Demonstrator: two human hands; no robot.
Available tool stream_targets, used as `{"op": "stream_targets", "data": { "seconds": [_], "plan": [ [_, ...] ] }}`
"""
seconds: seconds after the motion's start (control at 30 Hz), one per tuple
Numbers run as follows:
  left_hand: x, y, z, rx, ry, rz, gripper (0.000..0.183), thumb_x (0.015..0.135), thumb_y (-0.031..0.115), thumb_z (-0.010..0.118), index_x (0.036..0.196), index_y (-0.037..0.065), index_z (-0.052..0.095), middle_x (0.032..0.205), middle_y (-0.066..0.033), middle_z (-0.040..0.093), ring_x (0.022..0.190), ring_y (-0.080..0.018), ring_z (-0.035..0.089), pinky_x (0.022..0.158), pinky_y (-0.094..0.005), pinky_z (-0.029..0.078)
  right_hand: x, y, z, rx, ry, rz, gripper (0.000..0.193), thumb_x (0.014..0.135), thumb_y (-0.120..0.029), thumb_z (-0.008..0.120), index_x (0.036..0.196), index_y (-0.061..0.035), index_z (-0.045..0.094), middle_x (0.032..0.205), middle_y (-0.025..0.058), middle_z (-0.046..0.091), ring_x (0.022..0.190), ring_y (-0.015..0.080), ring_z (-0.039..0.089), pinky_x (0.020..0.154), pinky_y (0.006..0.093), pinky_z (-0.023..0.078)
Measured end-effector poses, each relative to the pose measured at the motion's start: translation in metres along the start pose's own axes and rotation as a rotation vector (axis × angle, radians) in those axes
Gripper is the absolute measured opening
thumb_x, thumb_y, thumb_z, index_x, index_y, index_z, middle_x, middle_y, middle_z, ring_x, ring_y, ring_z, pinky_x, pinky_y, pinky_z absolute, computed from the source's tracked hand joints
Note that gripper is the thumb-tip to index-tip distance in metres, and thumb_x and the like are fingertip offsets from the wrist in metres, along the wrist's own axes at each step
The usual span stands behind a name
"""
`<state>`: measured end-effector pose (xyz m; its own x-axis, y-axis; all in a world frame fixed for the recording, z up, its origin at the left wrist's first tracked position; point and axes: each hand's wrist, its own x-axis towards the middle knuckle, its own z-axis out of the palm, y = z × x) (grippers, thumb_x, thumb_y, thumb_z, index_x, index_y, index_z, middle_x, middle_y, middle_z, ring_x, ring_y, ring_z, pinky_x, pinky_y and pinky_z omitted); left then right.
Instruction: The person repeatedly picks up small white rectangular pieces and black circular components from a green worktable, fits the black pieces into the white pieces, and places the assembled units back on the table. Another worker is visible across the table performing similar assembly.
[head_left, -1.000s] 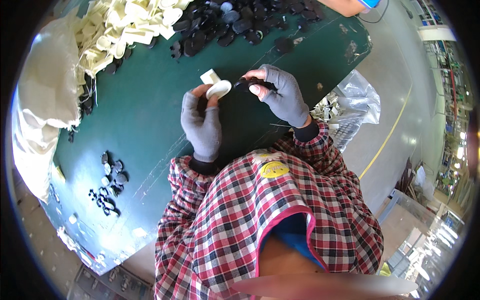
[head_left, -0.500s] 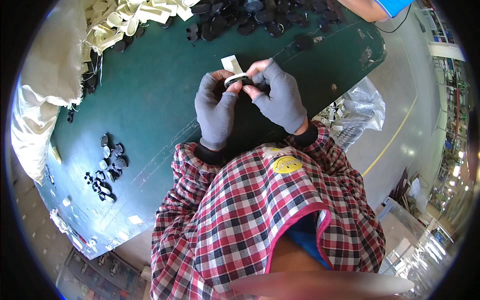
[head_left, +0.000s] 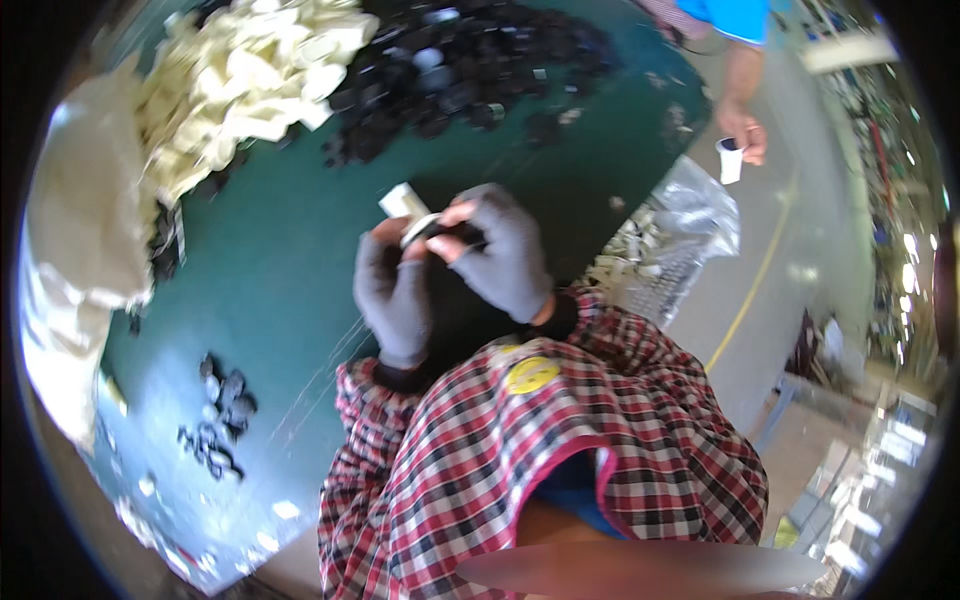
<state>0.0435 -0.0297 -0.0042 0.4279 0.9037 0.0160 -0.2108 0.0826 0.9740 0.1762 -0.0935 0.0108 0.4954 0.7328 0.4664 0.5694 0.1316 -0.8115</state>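
Over the green table, my left hand [head_left: 392,300], in a grey fingerless glove, pinches a cream plastic part [head_left: 402,202] with a rounded end and a flat rectangular tab pointing away from me. A black piece [head_left: 433,231] sits against the rounded end, partly hidden by my fingers. My right hand [head_left: 505,255], gloved alike, closes its thumb and fingers on the near right side of the same part. Motion blur hides how well the two pieces fit together.
Cream parts [head_left: 250,75] and black pieces [head_left: 450,80] lie heaped along the table's far side. A white sack [head_left: 85,210] stands left, near small black parts [head_left: 228,405]. Right of the table is a clear bag [head_left: 700,215]; beyond it, a co-worker's hand [head_left: 738,125] holds a white cup-like thing [head_left: 731,163].
The view has shifted, so my hands appear lower and further left, still gripping the cream part. The co-worker's arm now reaches further into view, holding the white cup-like thing.
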Motion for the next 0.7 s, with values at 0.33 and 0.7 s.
{"op": "stream_targets", "data": {
  "seconds": [0.33, 0.7],
  "plan": [
    [0.010, 0.005, -0.008, 0.230, -0.150, 0.043, 0.026, 0.094, 0.000, 0.067, 0.120, 0.000, 0.071, 0.097, -0.0044, 0.056, 0.089, -0.0143, 0.055, 0.083, -0.0257, 0.044, -0.003, 0.002, -0.007, 0.003, -0.059, 0.030, 0.025, 0.082, 0.002, 0.076, 0.106, -0.0050, 0.075, 0.087, 0.0087, 0.065, 0.075, 0.0231, 0.066, 0.065, 0.0309, 0.052],
    [0.003, 0.003, -0.005, -0.063, -0.094, -0.109, 0.026, 0.097, 0.003, 0.065, 0.122, -0.002, 0.068, 0.100, -0.0018, 0.059, 0.090, -0.0116, 0.057, 0.084, -0.0247, 0.046, 0.003, 0.005, -0.009, 0.395, -0.189, 0.491, 0.014, 0.088, 0.000, 0.073, 0.097, -0.0029, 0.062, 0.082, 0.0031, 0.064, 0.062, 0.0094, 0.065, 0.056, 0.0223, 0.051]
  ]
}}
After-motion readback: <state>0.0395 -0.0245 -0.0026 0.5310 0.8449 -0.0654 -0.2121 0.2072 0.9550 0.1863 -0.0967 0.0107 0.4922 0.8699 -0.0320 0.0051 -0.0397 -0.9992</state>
